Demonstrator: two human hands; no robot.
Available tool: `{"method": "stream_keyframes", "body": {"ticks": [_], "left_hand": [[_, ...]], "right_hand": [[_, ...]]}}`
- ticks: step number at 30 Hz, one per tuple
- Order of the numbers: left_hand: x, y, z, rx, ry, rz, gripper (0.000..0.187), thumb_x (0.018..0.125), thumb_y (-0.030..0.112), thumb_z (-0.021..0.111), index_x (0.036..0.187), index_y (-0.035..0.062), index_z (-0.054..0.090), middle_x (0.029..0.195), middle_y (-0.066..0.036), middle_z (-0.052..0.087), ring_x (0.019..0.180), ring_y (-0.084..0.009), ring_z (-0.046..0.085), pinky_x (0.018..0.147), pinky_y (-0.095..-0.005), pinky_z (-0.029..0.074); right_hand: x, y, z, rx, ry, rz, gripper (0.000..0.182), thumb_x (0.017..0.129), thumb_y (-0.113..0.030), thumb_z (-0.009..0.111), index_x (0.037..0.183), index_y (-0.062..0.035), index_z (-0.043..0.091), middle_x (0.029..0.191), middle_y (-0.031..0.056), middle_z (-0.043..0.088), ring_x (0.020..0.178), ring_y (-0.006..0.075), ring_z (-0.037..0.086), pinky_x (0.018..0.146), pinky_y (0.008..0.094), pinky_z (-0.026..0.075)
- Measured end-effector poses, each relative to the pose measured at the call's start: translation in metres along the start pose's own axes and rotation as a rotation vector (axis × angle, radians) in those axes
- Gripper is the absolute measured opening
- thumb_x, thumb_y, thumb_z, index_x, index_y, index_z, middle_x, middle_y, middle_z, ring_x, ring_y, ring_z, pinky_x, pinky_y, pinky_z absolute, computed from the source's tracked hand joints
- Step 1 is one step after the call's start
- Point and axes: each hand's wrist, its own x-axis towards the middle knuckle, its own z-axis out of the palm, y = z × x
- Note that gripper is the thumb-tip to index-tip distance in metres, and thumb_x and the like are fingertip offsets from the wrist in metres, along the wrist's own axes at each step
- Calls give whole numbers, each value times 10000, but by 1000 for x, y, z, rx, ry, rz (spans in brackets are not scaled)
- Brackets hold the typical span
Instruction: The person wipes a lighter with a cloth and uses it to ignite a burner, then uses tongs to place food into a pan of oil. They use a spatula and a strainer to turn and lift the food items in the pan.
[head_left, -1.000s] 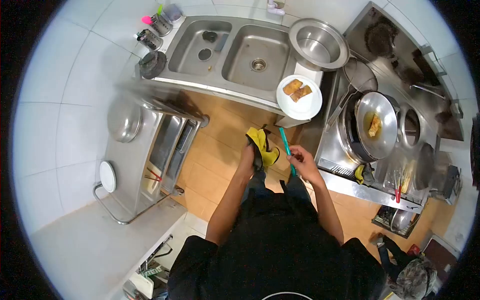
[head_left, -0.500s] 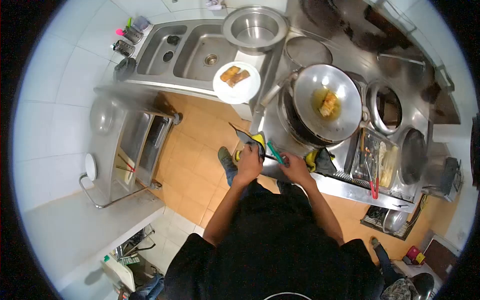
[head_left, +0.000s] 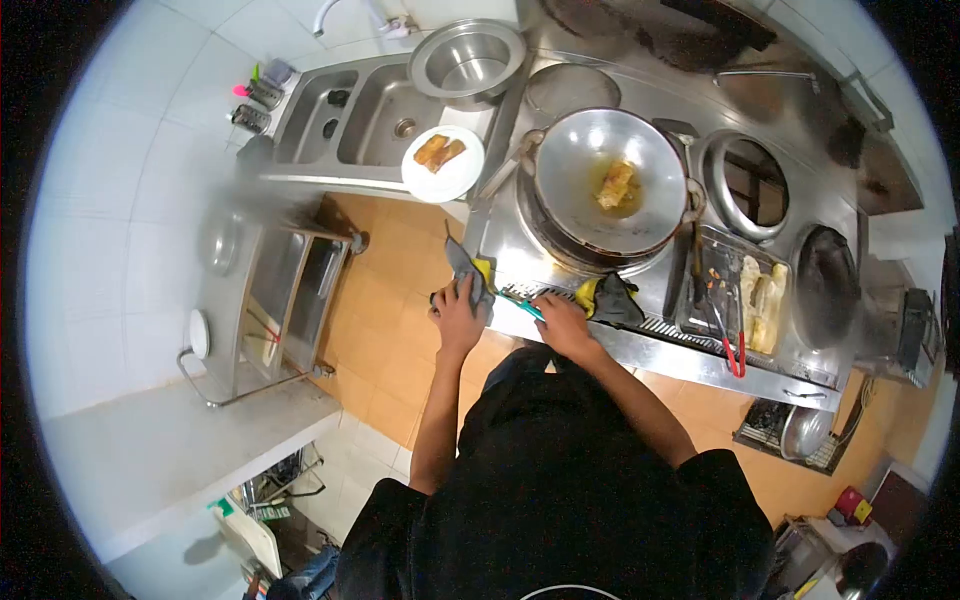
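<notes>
My left hand is closed on a grey and yellow cloth, held at the front edge of the stove counter. In my right hand is a slim green-handled utensil; its far end points at the cloth, and I cannot make out its kind. A second grey and yellow cloth lies on the counter just beyond my right hand. Behind it, a large wok on the burner holds a golden piece of food in oil.
A white plate with two browned pieces stands by the sink, near a steel basin. Right of the wok are a tray of pale pieces, red-handled tongs and a dark round pan. A steel cart stands left.
The view has shifted. My hands have come closer together, and the green-handled utensil now reaches toward the cloth in my left hand. The food stays in the wok.
</notes>
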Motion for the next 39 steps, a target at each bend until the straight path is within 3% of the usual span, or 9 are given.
{"method": "stream_keyframes", "body": {"ticks": [6,8,21,26,39], "left_hand": [[-2,6,2,-28,-17,0,675,834,282,673,1454,206,417,1488,-139,356,1348,-383,285,1035,-650,220],[-4,7,3,-21,26,10,681,834,270,677,1457,203,410,1488,-139,353,1353,-382,277,1034,-650,222],[-7,9,5,-63,42,13,679,834,262,660,1459,201,401,1507,-165,320,1374,-422,243,1027,-679,217],[-9,9,9,-52,55,-2,673,839,256,669,1456,208,405,1510,-177,315,1376,-430,235,1040,-672,193],[-9,17,5,42,106,55,637,857,292,630,1444,167,415,1515,-192,301,1379,-463,221,1015,-701,187]], "right_hand": [[-3,8,-2,-69,82,-30,296,801,-87,647,1092,-60,595,1049,169,599,948,363,634,781,470,532],[-3,9,-1,-73,24,24,336,812,-150,686,1137,-97,623,1058,115,611,973,336,634,804,451,524],[-1,-1,0,-160,-70,45,363,834,-176,675,1187,-107,624,1092,121,595,1009,332,632,833,449,523],[-6,-4,-8,-115,-58,48,418,814,-133,670,1224,-106,596,1153,133,585,1108,347,577,892,460,515],[-21,-2,-20,-93,-11,56,422,801,-174,692,1209,-120,601,1152,131,583,1110,339,571,891,448,508]]}}
